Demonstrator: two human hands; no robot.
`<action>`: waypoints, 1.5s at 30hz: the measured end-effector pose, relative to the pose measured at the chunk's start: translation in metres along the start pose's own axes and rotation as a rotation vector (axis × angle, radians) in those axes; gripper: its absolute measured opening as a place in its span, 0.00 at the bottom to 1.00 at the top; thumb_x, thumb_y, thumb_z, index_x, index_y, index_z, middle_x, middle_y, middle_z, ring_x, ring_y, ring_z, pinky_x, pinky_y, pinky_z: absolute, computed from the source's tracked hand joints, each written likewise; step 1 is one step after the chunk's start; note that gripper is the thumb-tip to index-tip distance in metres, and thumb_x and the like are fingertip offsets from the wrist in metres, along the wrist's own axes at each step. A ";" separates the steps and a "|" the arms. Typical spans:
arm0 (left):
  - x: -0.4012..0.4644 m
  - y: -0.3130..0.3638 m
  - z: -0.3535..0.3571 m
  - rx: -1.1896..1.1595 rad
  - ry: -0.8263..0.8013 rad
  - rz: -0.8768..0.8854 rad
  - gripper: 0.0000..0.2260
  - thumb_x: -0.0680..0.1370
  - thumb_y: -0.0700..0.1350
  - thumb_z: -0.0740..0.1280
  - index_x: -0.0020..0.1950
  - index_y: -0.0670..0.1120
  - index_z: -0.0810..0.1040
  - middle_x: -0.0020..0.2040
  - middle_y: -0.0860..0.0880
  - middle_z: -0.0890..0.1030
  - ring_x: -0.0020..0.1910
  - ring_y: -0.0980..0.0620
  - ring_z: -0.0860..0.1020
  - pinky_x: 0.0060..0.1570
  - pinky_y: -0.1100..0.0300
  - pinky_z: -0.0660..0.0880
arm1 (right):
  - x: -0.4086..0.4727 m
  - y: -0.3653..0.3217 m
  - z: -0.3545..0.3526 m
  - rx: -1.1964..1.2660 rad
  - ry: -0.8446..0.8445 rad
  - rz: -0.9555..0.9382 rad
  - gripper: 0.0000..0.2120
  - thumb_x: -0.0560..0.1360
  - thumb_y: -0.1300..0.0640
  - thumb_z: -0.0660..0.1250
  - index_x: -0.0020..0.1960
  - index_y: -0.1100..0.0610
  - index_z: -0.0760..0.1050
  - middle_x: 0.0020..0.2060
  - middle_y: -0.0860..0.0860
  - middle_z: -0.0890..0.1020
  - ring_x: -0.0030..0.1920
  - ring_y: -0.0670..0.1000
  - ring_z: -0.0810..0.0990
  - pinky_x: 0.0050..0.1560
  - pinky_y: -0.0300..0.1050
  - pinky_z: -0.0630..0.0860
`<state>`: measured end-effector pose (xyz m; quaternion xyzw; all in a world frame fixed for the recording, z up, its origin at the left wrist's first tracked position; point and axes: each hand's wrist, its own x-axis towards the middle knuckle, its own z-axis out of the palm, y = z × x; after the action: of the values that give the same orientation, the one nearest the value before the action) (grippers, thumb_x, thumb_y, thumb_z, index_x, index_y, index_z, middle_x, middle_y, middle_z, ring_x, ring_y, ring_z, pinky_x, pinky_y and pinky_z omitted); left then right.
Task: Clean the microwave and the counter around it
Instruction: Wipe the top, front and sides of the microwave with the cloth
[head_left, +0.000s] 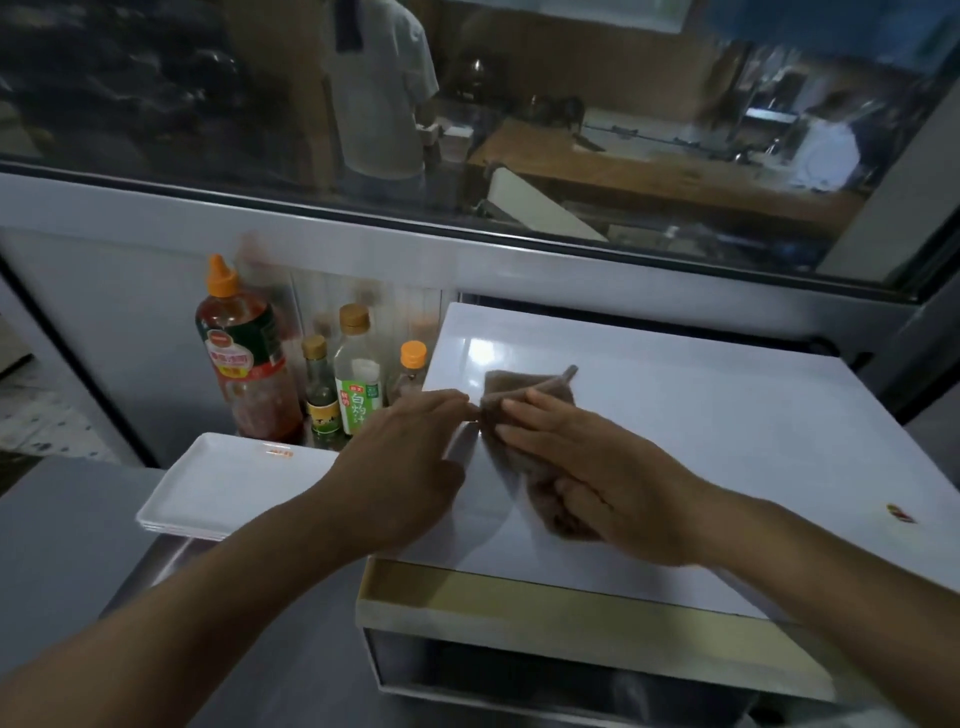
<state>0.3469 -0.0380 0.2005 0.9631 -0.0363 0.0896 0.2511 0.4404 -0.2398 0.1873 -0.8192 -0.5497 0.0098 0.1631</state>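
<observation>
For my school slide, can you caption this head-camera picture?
Two hands fold a brown cloth on the white microwave top, beside sauce bottles.

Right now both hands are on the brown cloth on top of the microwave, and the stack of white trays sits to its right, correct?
Not quite. The head view shows the trays to the left of the microwave, in front of the bottles. The rest holds: the left hand pinches the cloth at its edge and the right hand lies on it, on the microwave's top.
</observation>
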 end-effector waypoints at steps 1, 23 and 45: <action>0.003 0.002 0.003 0.035 0.008 -0.008 0.21 0.74 0.40 0.65 0.67 0.49 0.72 0.66 0.51 0.73 0.64 0.51 0.69 0.63 0.58 0.65 | -0.001 0.004 -0.003 0.002 -0.007 -0.004 0.26 0.74 0.59 0.54 0.73 0.53 0.63 0.75 0.47 0.60 0.76 0.46 0.54 0.74 0.44 0.55; 0.034 0.060 0.041 0.191 -0.042 -0.065 0.12 0.73 0.48 0.66 0.57 0.51 0.75 0.59 0.53 0.76 0.58 0.48 0.72 0.57 0.49 0.70 | -0.046 0.116 -0.060 -0.163 -0.026 0.409 0.24 0.80 0.60 0.53 0.76 0.55 0.55 0.77 0.51 0.52 0.77 0.48 0.48 0.75 0.46 0.49; 0.072 0.154 0.097 0.272 -0.102 -0.016 0.18 0.77 0.50 0.63 0.67 0.54 0.69 0.69 0.55 0.68 0.67 0.50 0.67 0.66 0.50 0.65 | -0.186 0.114 -0.058 -0.185 0.081 0.299 0.29 0.76 0.47 0.48 0.74 0.56 0.59 0.74 0.52 0.61 0.74 0.52 0.58 0.73 0.52 0.58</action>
<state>0.4144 -0.2218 0.2046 0.9918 -0.0289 0.0426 0.1168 0.4806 -0.4615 0.1807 -0.9032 -0.4131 -0.0497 0.1055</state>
